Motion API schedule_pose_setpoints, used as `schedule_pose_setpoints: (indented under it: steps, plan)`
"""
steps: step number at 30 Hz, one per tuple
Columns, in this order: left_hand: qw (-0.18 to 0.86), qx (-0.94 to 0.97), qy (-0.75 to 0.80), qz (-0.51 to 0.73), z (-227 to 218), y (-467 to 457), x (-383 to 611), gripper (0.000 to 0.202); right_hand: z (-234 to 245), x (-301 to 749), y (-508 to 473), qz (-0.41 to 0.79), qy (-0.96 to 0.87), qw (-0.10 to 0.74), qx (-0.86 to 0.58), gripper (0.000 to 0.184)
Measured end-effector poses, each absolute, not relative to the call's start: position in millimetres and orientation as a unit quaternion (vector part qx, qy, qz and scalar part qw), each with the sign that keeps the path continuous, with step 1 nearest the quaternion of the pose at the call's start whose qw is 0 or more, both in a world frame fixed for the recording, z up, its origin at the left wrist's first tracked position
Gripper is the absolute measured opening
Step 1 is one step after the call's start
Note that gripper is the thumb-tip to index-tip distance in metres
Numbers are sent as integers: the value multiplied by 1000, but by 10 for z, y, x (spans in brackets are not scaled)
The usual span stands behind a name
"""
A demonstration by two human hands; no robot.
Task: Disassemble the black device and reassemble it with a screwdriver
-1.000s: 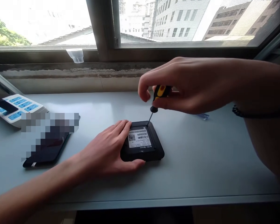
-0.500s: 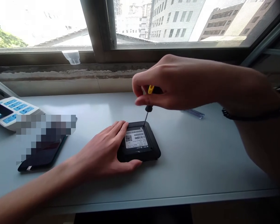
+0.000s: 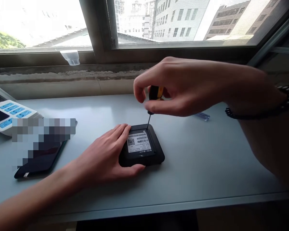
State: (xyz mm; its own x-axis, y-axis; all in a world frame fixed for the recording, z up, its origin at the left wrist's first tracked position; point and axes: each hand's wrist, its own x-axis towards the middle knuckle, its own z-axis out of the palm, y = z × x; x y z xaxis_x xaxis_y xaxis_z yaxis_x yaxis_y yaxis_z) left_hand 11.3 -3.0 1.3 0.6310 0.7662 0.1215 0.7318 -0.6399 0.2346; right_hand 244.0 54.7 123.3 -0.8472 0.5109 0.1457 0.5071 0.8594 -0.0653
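A flat black box-shaped device (image 3: 145,156) with rounded corners lies on the desk, its white label with a QR code facing up. My left hand (image 3: 112,149) holds it from the left, fingers over the far side and thumb along the near edge. In my right hand (image 3: 175,88) is a screwdriver (image 3: 156,92) with a black and yellow handle, pinched between thumb and fingers. Its thin shaft slants down, and the tip meets the device close to its far right corner. Whether a screw sits under the tip cannot be made out.
On the left of the light desk (image 3: 207,170) are a dark phone (image 3: 42,158), partly pixelated, and a white power strip (image 3: 33,110) with blue sockets. A clear plastic cup (image 3: 71,57) hangs at the window frame. Clear slender pieces (image 3: 203,116) lie beyond my right wrist.
My right fingers have shifted around the screwdriver handle, the index finger lifting away, and more of the handle shows. My left hand keeps its hold on the device. The view has shifted slightly.
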Motion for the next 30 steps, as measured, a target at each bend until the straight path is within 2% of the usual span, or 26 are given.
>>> schedule_pose_setpoints:
  steps: [3,5,9,12,15,18,19,21,24,26,29,30]
  plan:
    - [81,899,421,91,25,-28,117,94,1238,2444,531,26,-961,67,-266,17]
    - [83,898,422,92,31,-29,121,95,1232,2434,528,-18,-962,71,-264,7]
    - [90,898,419,104,32,-35,123,92,1192,2421,562,-102,-955,77,-267,29]
    - [86,898,420,99,31,-38,121,91,1184,2443,606,-68,-958,83,-264,17]
    - [84,898,422,92,30,-38,118,92,1204,2461,627,-31,-959,70,-272,12]
    - [83,898,424,88,26,-36,117,94,1215,2466,625,-50,-951,69,-296,26]
    - [82,898,424,89,25,-36,117,94,1214,2468,623,-55,-950,73,-299,25]
    - [82,898,423,93,25,-35,115,95,1210,2470,619,-47,-953,83,-289,7]
    - [83,898,421,97,24,-35,111,95,1204,2459,610,-24,-961,84,-262,21]
    - [82,898,421,97,22,-33,108,96,1199,2440,602,-36,-962,85,-257,8]
    - [74,900,419,91,16,-28,104,98,1191,2422,594,-64,-956,87,-272,15]
    - [72,901,418,86,14,-27,104,99,1191,2423,594,-62,-956,90,-274,11]
